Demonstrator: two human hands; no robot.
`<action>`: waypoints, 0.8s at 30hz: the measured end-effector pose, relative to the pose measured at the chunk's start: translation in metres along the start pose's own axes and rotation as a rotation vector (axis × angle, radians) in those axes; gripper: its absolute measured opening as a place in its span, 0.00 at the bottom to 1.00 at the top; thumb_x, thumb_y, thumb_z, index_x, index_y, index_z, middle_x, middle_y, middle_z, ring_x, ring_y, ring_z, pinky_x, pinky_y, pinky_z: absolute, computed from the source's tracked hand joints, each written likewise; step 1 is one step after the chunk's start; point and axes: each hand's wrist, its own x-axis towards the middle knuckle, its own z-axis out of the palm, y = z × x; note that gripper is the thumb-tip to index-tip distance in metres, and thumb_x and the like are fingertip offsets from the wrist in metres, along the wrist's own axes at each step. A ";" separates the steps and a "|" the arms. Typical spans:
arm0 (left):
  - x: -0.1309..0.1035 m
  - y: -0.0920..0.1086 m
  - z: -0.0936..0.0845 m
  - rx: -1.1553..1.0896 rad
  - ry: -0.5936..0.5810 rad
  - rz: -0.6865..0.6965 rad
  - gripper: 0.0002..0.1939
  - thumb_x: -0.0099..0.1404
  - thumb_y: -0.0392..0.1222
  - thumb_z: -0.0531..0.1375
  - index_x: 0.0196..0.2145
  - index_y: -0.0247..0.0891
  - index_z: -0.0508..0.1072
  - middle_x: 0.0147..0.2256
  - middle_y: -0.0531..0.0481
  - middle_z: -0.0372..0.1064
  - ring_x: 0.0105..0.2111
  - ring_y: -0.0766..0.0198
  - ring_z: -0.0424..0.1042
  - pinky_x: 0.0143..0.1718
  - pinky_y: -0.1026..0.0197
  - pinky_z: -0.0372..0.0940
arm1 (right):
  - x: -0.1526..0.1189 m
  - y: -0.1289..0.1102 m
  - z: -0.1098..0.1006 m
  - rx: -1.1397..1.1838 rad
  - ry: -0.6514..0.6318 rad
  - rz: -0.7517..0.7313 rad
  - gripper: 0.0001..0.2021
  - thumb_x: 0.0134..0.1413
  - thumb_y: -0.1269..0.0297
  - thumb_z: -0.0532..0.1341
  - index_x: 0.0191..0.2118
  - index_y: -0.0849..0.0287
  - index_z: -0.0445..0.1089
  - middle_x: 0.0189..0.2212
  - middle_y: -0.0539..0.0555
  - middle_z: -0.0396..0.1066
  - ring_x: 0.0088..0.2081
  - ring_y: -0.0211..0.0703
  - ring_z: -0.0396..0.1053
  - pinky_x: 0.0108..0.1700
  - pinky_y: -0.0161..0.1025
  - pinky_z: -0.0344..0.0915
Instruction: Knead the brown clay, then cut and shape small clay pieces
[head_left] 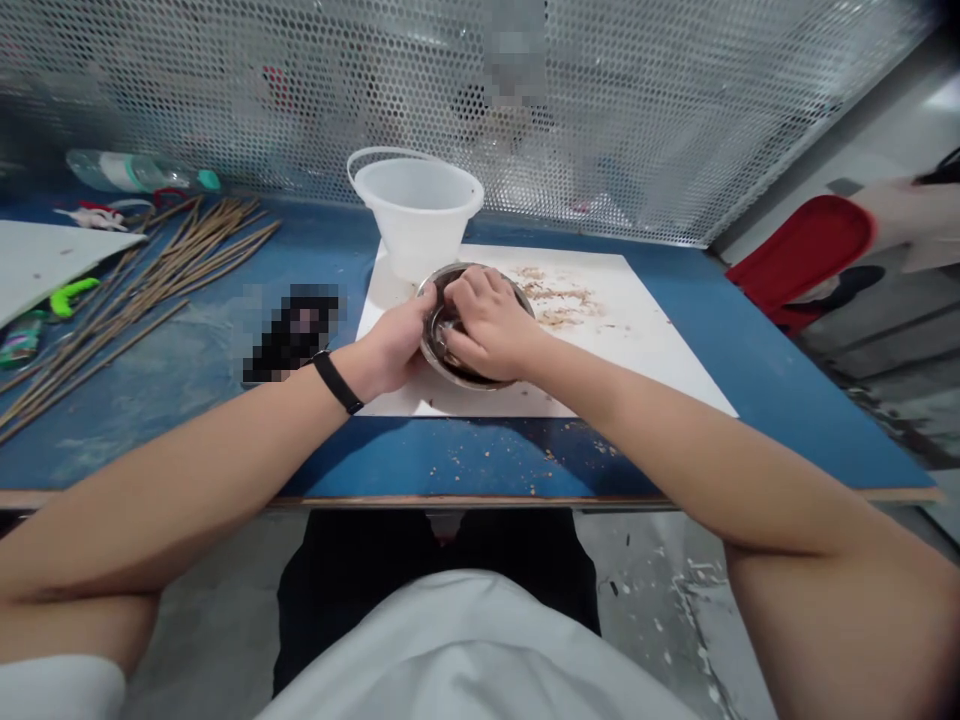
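Right hand (487,322) inside metal bowl (466,378)

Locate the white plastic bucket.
In the head view, the bucket stands left of centre, behind the round metal bowl, at the far left corner of the white board.

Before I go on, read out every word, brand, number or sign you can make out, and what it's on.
No text can be read.
Clear plastic bottle with teal cap: pale label, too blurred.
Small green container: any marking too blurred.
Black object: masked by pixelation.
White plastic bucket, round metal bowl: no lettering shows.
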 end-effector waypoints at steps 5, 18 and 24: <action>0.003 0.000 0.002 -0.002 0.063 -0.017 0.22 0.82 0.56 0.56 0.58 0.40 0.79 0.59 0.40 0.82 0.64 0.44 0.77 0.68 0.41 0.71 | 0.022 0.012 0.000 -0.122 0.092 0.201 0.25 0.79 0.50 0.46 0.57 0.64 0.71 0.58 0.72 0.70 0.61 0.71 0.63 0.62 0.64 0.61; 0.002 -0.006 0.002 -0.052 0.195 0.182 0.18 0.83 0.53 0.54 0.55 0.40 0.77 0.55 0.40 0.82 0.58 0.45 0.80 0.64 0.40 0.74 | 0.013 -0.016 -0.034 -0.013 0.021 0.219 0.18 0.76 0.52 0.57 0.46 0.62 0.75 0.42 0.64 0.78 0.43 0.57 0.71 0.48 0.51 0.64; 0.005 -0.010 -0.002 0.011 0.127 0.267 0.17 0.82 0.52 0.56 0.54 0.41 0.79 0.59 0.43 0.81 0.63 0.50 0.77 0.68 0.48 0.70 | 0.014 -0.014 -0.004 0.009 0.102 0.103 0.16 0.74 0.55 0.55 0.54 0.62 0.67 0.55 0.69 0.71 0.54 0.65 0.65 0.60 0.59 0.63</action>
